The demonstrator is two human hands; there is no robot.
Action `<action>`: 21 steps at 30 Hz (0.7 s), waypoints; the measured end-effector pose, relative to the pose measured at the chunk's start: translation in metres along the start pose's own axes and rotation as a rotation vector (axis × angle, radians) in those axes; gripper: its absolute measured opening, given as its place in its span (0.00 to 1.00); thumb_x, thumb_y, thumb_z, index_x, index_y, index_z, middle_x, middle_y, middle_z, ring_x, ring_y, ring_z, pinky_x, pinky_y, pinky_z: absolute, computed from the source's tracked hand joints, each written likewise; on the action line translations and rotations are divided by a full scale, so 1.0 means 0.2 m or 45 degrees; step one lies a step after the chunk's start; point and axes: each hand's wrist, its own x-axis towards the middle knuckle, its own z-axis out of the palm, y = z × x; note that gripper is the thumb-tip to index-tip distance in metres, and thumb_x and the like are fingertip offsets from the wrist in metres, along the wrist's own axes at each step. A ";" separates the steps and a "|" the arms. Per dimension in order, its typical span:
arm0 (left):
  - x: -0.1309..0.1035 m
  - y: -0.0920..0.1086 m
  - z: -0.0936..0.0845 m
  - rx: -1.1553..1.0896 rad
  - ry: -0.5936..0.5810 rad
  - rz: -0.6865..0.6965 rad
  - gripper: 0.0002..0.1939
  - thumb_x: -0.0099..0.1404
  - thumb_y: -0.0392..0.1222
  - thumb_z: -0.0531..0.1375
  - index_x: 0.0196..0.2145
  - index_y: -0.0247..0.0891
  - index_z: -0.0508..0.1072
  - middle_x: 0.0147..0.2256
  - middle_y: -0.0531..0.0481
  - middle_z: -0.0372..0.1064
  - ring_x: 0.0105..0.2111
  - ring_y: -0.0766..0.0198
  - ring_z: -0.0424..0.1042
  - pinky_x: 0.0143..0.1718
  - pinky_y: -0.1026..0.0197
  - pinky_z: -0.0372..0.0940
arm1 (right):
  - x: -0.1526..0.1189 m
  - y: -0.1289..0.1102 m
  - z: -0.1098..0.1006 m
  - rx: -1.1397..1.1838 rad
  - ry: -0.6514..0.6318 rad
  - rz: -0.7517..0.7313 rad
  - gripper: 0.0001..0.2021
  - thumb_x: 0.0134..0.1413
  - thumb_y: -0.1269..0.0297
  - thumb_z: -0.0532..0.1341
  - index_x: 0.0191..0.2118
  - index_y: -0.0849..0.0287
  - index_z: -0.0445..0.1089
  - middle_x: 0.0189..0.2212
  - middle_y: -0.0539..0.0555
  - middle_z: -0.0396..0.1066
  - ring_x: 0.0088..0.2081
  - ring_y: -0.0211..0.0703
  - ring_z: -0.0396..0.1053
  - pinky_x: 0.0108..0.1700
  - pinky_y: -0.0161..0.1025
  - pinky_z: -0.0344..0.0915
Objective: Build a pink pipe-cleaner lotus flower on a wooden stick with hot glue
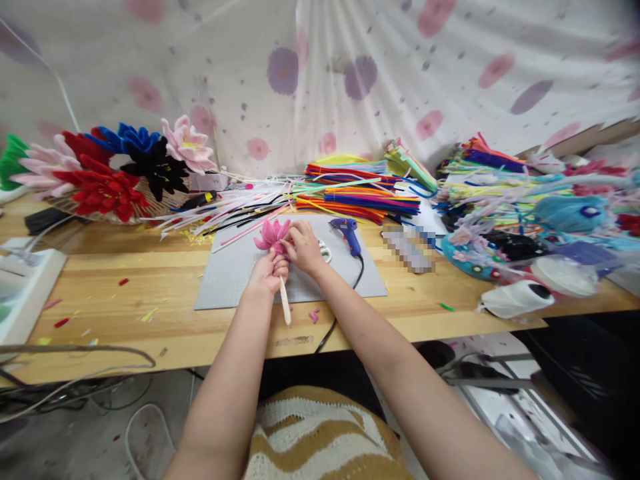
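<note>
A pink fuzzy flower, apparently made of pipe cleaners, is held up over the grey cutting mat. My left hand is closed around its base, and a pale stick-like handle juts from the bottom of that fist toward me. My right hand pinches at the flower's right side, its fingertips against the petals. Part of the flower is hidden behind my fingers. Just right of that hand lie scissors with white handles, partly covered. A blue glue gun rests on the mat's upper right.
Bundles of coloured pipe cleaners line the back. Finished fuzzy flowers stand at the left, near a white box. A black cord crosses the mat. Wrapped items and a white roll crowd the right.
</note>
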 end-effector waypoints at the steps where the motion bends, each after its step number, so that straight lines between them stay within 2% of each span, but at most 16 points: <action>1: 0.00 0.00 0.00 -0.035 -0.019 -0.023 0.15 0.67 0.41 0.44 0.25 0.35 0.60 0.14 0.62 0.33 0.09 0.77 0.39 0.08 0.76 0.35 | -0.01 0.00 0.01 0.019 0.007 0.000 0.08 0.54 0.64 0.53 0.31 0.61 0.66 0.39 0.59 0.62 0.45 0.46 0.55 0.48 0.43 0.54; 6: 0.00 0.00 -0.03 -0.121 -0.116 -0.123 0.13 0.67 0.39 0.44 0.27 0.34 0.62 0.14 0.61 0.36 0.10 0.76 0.42 0.07 0.75 0.39 | -0.05 0.00 0.00 0.045 0.048 0.011 0.07 0.53 0.64 0.54 0.31 0.60 0.67 0.40 0.59 0.62 0.48 0.48 0.52 0.51 0.45 0.51; 10: -0.01 -0.01 -0.04 -0.109 -0.171 -0.082 0.13 0.67 0.39 0.45 0.28 0.34 0.63 0.14 0.60 0.39 0.10 0.76 0.43 0.08 0.75 0.40 | -0.06 0.01 -0.01 0.040 0.061 0.009 0.07 0.53 0.64 0.54 0.30 0.59 0.67 0.40 0.58 0.62 0.48 0.48 0.53 0.51 0.46 0.50; 13: -0.03 -0.03 -0.02 0.008 -0.172 -0.008 0.13 0.67 0.39 0.45 0.28 0.33 0.64 0.16 0.57 0.49 0.13 0.76 0.52 0.10 0.76 0.47 | -0.06 0.01 -0.02 0.032 0.102 0.006 0.07 0.53 0.64 0.53 0.30 0.59 0.67 0.40 0.58 0.61 0.48 0.47 0.53 0.52 0.45 0.50; 16: -0.03 -0.05 0.01 0.171 -0.097 0.224 0.10 0.65 0.34 0.46 0.29 0.33 0.64 0.21 0.52 0.61 0.20 0.72 0.64 0.22 0.70 0.62 | -0.07 0.01 -0.04 0.020 0.183 0.052 0.07 0.52 0.64 0.54 0.30 0.58 0.69 0.42 0.57 0.60 0.49 0.47 0.53 0.52 0.45 0.49; 19: -0.02 -0.09 0.04 0.277 -0.074 0.551 0.05 0.60 0.29 0.51 0.28 0.34 0.64 0.23 0.51 0.65 0.24 0.70 0.67 0.31 0.65 0.65 | -0.07 0.01 -0.04 0.067 0.296 0.194 0.07 0.51 0.63 0.56 0.30 0.57 0.70 0.41 0.56 0.61 0.48 0.47 0.54 0.52 0.45 0.49; 21: -0.01 -0.12 0.06 0.324 -0.060 0.679 0.05 0.57 0.28 0.55 0.28 0.34 0.63 0.23 0.52 0.66 0.24 0.71 0.68 0.33 0.65 0.64 | -0.06 0.01 -0.04 0.162 0.349 0.287 0.07 0.50 0.63 0.57 0.29 0.58 0.70 0.39 0.56 0.62 0.45 0.45 0.56 0.50 0.43 0.51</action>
